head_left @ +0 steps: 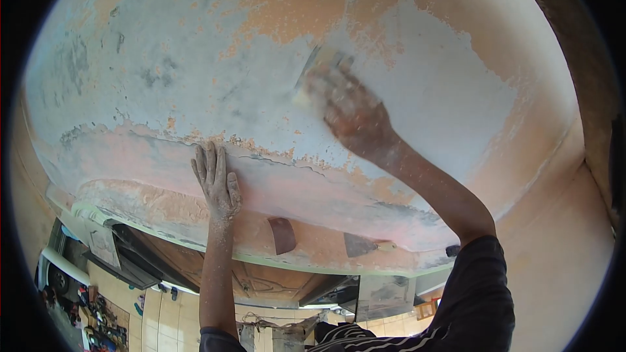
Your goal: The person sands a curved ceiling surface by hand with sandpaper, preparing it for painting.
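My right hand (352, 107), blurred by motion and dusted pale, grips a sanding block (314, 68) against the large curved panel (430, 85). Only parts of the block show: a yellowish body and a dark edge. Grey filler, orange-tan and pink patches cover the panel. My left hand (217, 179) lies flat on the pink band below a ragged crack, fingers stretched upward and coated in dust. Nothing is held in it. To its right, a dark brown piece of sandpaper (282, 235) rests on the ledge, near a putty knife (362, 245) with a grey blade.
A pale green edge (306, 266) runs along the panel's bottom. Beneath it are a wooden panelled surface (261, 279) and a tiled floor (163, 319). A white vehicle (62, 267) and assorted clutter (104, 322) stand at lower left. A brown edge (580, 58) borders the right.
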`<state>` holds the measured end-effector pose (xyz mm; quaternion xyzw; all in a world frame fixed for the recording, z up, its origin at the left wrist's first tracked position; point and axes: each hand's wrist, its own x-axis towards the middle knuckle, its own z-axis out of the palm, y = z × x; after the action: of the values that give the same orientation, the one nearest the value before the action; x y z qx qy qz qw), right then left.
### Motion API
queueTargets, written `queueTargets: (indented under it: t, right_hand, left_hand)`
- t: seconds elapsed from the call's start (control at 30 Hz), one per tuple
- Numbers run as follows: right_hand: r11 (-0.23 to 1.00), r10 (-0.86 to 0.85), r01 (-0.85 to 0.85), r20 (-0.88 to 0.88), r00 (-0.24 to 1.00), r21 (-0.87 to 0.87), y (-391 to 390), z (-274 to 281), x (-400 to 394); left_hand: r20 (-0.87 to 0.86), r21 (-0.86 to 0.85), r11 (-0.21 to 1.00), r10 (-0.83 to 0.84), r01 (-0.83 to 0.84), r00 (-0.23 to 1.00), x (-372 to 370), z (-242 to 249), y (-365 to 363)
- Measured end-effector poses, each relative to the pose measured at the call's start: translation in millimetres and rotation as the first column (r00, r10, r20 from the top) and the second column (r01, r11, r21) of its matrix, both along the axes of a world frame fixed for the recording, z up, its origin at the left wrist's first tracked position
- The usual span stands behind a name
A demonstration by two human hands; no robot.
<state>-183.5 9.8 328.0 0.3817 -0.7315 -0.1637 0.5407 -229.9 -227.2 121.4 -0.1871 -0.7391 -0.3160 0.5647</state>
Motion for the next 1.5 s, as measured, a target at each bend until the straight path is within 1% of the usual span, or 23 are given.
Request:
queueTargets:
  t: [0.13, 0.2, 0.23, 0.3, 0.33, 0.4, 0.5, 0.57, 0.63, 0.67, 0.73, 0.77, 0.8, 0.93, 1.0, 1.07, 1.13, 1.2, 1.23, 1.27, 1.3, 1.43, 1.5]
  right_hand:
    - [0.933, -0.025, 0.008, 0.043, 0.999, 0.359, 22.8, 9.7, 6.3]
    - [0.980, 0.013, 0.037, -0.252, 0.968, 0.194, 34.4, 90.9, -2.6]
    - [0.997, -0.030, 0.040, -0.144, 0.989, 0.065, 33.9, 97.4, 4.8]
    - [0.987, -0.072, 0.080, -0.060, 0.996, 0.142, 31.7, 70.3, 7.5]
    - [0.937, -0.078, 0.109, -0.103, 0.992, 0.332, 30.4, 26.2, 2.5]
    - [0.922, 0.019, -0.073, 0.144, 0.989, 0.379, 32.7, 2.4, 10.5]
    - [0.979, 0.022, 0.015, -0.176, 0.984, 0.205, 39.8, 89.6, -9.6]
    - [0.999, 0.034, -0.032, -0.192, 0.981, 0.010, 34.2, 93.2, -18.8]
    - [0.995, 0.020, -0.021, 0.019, 1.000, 0.096, 16.1, 41.0, -8.8]
    - [0.962, -0.032, -0.029, 0.219, 0.975, 0.272, 6.7, -5.0, 3.3]
    - [0.956, -0.019, -0.035, 0.178, 0.984, 0.291, 9.0, 13.5, 1.3]
    - [0.951, -0.003, -0.043, 0.147, 0.989, 0.308, 10.0, 36.1, -5.2]
    - [0.986, 0.009, 0.001, -0.058, 0.998, 0.169, 14.8, 74.9, -11.9]
    - [0.992, 0.005, -0.037, -0.262, 0.965, -0.121, -0.3, 80.4, -14.7]
    - [0.966, 0.115, -0.155, 0.198, 0.974, 0.205, -4.2, -11.7, -3.6]
    - [0.949, 0.113, -0.177, 0.239, 0.964, 0.263, 8.4, 12.1, 0.0]
    - [0.999, 0.029, -0.025, -0.103, 0.994, 0.042, 26.0, 81.1, -14.7]
    - [0.967, 0.095, -0.119, -0.113, 0.989, -0.225, 54.5, 129.6, -4.7]
    - [0.999, 0.017, -0.018, -0.027, 0.999, -0.041, 55.5, 85.7, -10.4]
    - [0.986, -0.071, 0.065, 0.037, 0.997, 0.156, 54.5, 10.0, -22.5]
    - [0.928, -0.167, 0.130, 0.077, 0.983, 0.350, 55.1, -29.7, -27.7]
    - [0.976, -0.017, 0.016, 0.004, 1.000, 0.217, 60.8, 64.5, -7.3]
    - [0.996, 0.031, -0.028, -0.028, 0.999, 0.080, 58.9, 61.6, -7.7]
  left_hand:
    - [0.010, -0.010, 1.000, -0.006, 0.006, 1.000, 1.8, -1.1, 0.0]
    - [-0.004, -0.008, 1.000, 0.015, -0.015, 1.000, -2.4, 0.1, -1.2]
    - [-0.012, -0.010, 1.000, 0.020, -0.020, 1.000, -3.4, 0.1, -1.6]
    - [-0.008, -0.010, 1.000, 0.024, -0.024, 1.000, -0.3, -2.6, 0.6]
    - [-0.006, -0.016, 1.000, 0.021, -0.021, 1.000, 0.1, -1.0, -0.8]
    - [0.005, -0.026, 1.000, 0.015, -0.015, 1.000, 3.3, -2.0, 0.1]
    - [-0.006, -0.023, 0.999, 0.035, -0.035, 0.999, -2.2, -0.5, -1.3]
    - [-0.009, -0.024, 0.999, 0.040, -0.040, 0.999, -0.4, -1.3, 0.3]
    - [0.010, -0.030, 0.999, 0.022, -0.022, 1.000, 3.9, -0.8, -0.8]
    - [0.011, -0.030, 0.999, 0.015, -0.015, 1.000, 3.8, 1.6, -0.9]
    - [0.021, -0.047, 0.999, 0.010, -0.009, 1.000, 4.8, -4.0, -3.0]
    - [0.014, -0.048, 0.999, 0.017, -0.016, 1.000, 0.2, -2.8, -4.1]
    - [0.005, -0.047, 0.999, 0.024, -0.024, 1.000, -1.6, -1.0, -4.7]
    - [0.012, -0.045, 0.999, 0.021, -0.020, 1.000, 2.5, -1.8, -3.5]
    - [0.012, -0.034, 0.999, 0.011, -0.011, 1.000, 4.0, -0.8, -2.0]
    - [0.013, -0.039, 0.999, 0.007, -0.006, 1.000, 3.1, -0.1, -3.9]
    - [-0.010, -0.041, 0.999, 0.018, -0.018, 1.000, -1.6, 0.6, -4.2]
    - [0.000, -0.054, 0.998, 0.018, -0.018, 1.000, 0.6, -2.4, -6.5]
    - [0.011, -0.050, 0.999, 0.013, -0.013, 1.000, 1.4, -2.3, -4.9]
    - [0.015, -0.041, 0.999, 0.013, -0.012, 1.000, 1.6, -1.2, -3.9]
    - [0.017, -0.039, 0.999, 0.013, -0.012, 1.000, 1.8, -0.1, -3.9]
    - [-0.011, -0.043, 0.999, 0.023, -0.023, 1.000, -3.3, 0.4, -3.0]
    - [-0.018, -0.052, 0.998, 0.033, -0.034, 0.999, -1.7, -2.9, -4.6]
